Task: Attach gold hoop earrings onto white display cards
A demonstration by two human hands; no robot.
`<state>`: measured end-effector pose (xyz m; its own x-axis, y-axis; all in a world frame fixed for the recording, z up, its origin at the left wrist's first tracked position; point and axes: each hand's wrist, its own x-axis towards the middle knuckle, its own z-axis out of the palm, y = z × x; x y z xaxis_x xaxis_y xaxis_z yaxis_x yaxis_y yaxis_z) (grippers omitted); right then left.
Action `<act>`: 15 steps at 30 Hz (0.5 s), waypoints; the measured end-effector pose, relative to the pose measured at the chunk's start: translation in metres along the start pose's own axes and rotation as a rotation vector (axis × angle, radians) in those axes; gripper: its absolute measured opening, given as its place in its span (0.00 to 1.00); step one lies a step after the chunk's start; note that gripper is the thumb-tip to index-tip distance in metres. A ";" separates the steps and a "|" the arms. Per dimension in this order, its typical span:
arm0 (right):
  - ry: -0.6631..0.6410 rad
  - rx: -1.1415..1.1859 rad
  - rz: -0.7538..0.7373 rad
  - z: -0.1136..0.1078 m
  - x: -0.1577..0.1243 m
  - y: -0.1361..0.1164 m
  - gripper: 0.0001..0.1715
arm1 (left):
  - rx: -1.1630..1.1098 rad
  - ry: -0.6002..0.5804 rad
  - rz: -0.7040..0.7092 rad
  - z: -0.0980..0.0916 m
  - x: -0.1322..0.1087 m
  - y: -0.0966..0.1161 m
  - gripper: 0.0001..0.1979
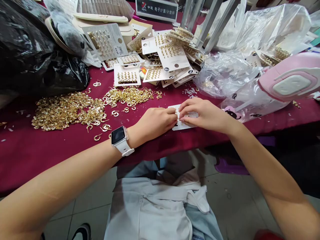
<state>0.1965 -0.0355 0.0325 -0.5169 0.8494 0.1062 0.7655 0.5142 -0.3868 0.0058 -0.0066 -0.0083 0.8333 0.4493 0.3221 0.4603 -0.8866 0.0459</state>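
Note:
A white earring card (185,126) lies near the front edge of the cloth-covered table, with small studs or earrings on it. My left hand (156,123), wearing a watch (118,135) on its wrist, is closed with its fingertips on the card's left part. From the right, my right hand (206,115) reaches over the card, fingers bent and fingertips close to the left ones. Whatever is between its fingertips is too small to make out. Left of the hands lie a large pile of gold earrings (65,111) and a smaller pile of gold hoops (128,95).
Filled earring cards (172,56) are stacked at the back, below a scale display (157,10). A black plastic bag (37,56) stands at the left. Clear plastic bags (225,73) and a pink-lidded bottle (287,80) are on the right. Small white bits (190,91) lie behind my right hand.

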 end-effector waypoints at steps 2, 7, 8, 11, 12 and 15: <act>-0.032 -0.037 0.006 -0.001 0.002 -0.001 0.08 | 0.006 -0.012 -0.008 -0.001 0.000 0.001 0.13; -0.071 -0.114 0.022 -0.003 0.006 -0.003 0.08 | 0.013 -0.073 -0.051 -0.003 0.002 0.003 0.13; -0.077 -0.123 0.023 -0.003 0.006 -0.003 0.07 | 0.013 -0.081 -0.059 -0.003 0.002 0.003 0.13; -0.095 -0.142 0.009 -0.005 0.007 -0.003 0.08 | 0.004 -0.065 -0.064 -0.002 0.001 0.003 0.11; -0.103 -0.148 0.004 -0.005 0.007 -0.003 0.08 | -0.004 -0.048 -0.059 -0.002 0.001 0.003 0.11; -0.137 -0.159 -0.002 -0.005 0.008 -0.002 0.09 | -0.030 -0.004 -0.051 0.000 0.000 0.002 0.10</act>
<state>0.1929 -0.0294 0.0386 -0.5579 0.8296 -0.0233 0.8095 0.5377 -0.2358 0.0067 -0.0081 -0.0076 0.8099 0.4947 0.3152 0.4930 -0.8652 0.0910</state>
